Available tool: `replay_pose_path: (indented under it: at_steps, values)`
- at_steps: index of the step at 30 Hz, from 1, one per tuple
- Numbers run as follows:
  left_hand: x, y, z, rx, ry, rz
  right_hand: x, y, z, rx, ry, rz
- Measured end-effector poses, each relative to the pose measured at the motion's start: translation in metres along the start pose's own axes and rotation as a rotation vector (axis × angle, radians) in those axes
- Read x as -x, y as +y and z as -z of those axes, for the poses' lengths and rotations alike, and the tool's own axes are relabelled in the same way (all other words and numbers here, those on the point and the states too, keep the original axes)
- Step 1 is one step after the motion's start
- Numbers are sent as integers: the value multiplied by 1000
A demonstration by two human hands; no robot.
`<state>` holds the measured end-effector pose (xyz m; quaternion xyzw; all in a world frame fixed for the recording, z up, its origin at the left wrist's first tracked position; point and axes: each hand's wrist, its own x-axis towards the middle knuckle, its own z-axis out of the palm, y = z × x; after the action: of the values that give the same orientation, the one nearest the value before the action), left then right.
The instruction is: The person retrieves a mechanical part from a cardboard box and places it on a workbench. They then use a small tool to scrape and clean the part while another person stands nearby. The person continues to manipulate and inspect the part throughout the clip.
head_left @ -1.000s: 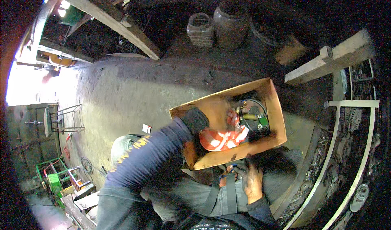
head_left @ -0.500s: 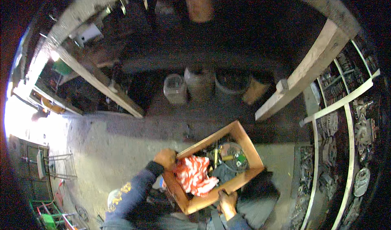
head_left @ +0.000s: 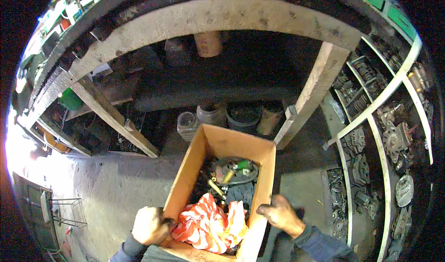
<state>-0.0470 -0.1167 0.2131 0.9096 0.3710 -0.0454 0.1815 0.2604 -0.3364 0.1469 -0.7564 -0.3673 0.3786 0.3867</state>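
Observation:
Between my hands I hold an open cardboard box (head_left: 238, 142), tilted so its inside faces me. My left hand (head_left: 151, 225) grips its left wall near the closer end, and my right hand (head_left: 281, 214) is closed over the right wall. A crumpled red-and-white striped plastic bag or cloth (head_left: 204, 222) lies at the near end inside. Beyond it are a dark grey cloth-like item (head_left: 240, 194), a pale yellow stick-shaped piece (head_left: 216, 188), a green cylindrical piece (head_left: 243, 165) and a round dark piece. Smaller contents are too dark or blurred to name.
Ahead stands a heavy wooden bench frame (head_left: 222, 21) with thick legs. Under it are a clear plastic container (head_left: 187, 125) and several buckets (head_left: 243, 118). On the right, a shelf rack (head_left: 380, 169) holds metal machine parts. A wire-frame stand (head_left: 69, 211) is at the left on the concrete floor.
The box has turned, its long side now pointing away from me, and has moved left and toward me. My right hand has shifted from the near wall to the right wall.

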Motion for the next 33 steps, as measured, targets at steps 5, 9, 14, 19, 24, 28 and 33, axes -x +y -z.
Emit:
replay_pose_path:
  at_steps: [5,9,14,19,24,28,33]
  values:
    - [41,45,105,13,283,-74,11,-66,64,67,43,313]
    - [1,63,134,202,372,-82,-27,-107,107,438,148,571]
    - [-62,49,112,98,593,-153,-90,-138,123,348,310,452]
    - [-131,62,108,-158,633,-206,-131,-145,157,405,574,422]
    - [-183,71,150,281,448,12,-177,-117,205,593,783,574]
    - [-126,68,6,461,700,-233,-220,-98,222,854,802,691]
    - [-205,65,-59,804,781,-327,-184,-111,226,437,754,469]
